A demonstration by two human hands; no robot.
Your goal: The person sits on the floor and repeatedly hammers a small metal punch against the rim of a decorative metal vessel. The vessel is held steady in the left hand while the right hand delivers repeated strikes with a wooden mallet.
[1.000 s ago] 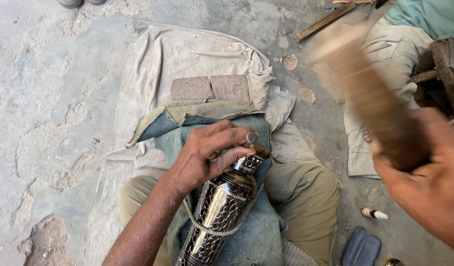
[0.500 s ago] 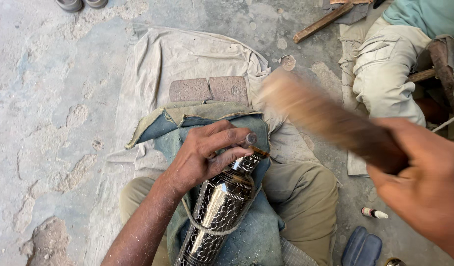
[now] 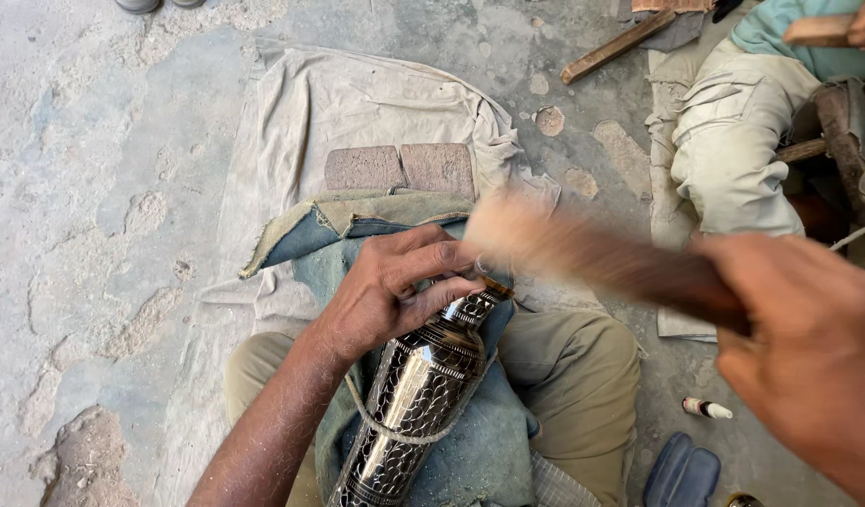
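Left hand point(image 3: 390, 291): laid palm down, its grip clenched around the neck of the engraved metal flask point(image 3: 413, 394).
Right hand point(image 3: 808, 357): raised at the right, its grip grasping the wooden mallet point(image 3: 592, 255).
Flask: rested on the blue cloth point(image 3: 479, 441) across the lap, below the left grip; long axis tilted, mouth pointed up-right.
Mallet: blurred, its head just above the flask's mouth.

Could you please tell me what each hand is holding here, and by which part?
Left hand: grip around the neck of the engraved metal vessel. Right hand: grip on the handle end of a blurred wooden mallet.
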